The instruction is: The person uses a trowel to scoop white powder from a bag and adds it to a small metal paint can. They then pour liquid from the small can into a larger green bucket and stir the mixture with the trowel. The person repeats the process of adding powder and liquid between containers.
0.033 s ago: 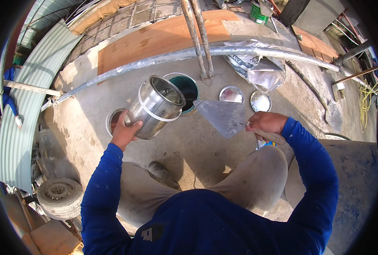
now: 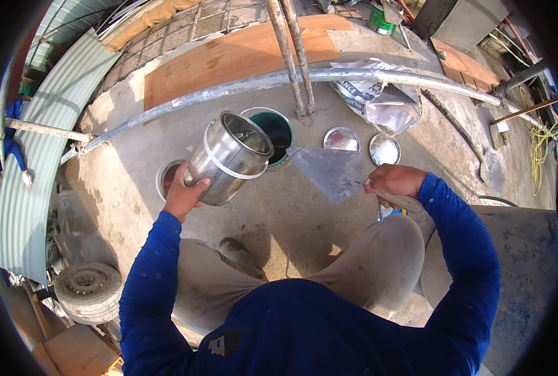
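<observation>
Steadying the silvery metal can [image 2: 232,156] beside the round green bucket [image 2: 279,121], the curled left hand [image 2: 185,193] needs a firm grip, while the closed right hand [image 2: 397,182] holds the grey triangular trowel [image 2: 330,173].

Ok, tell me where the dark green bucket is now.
In the head view, the dark green bucket stands just above the picture's centre, partly hidden by the silver can in the left hand, with the trowel blade to its lower right.

Green bucket [image 2: 275,126] partly behind metal can [image 2: 234,158]
</observation>
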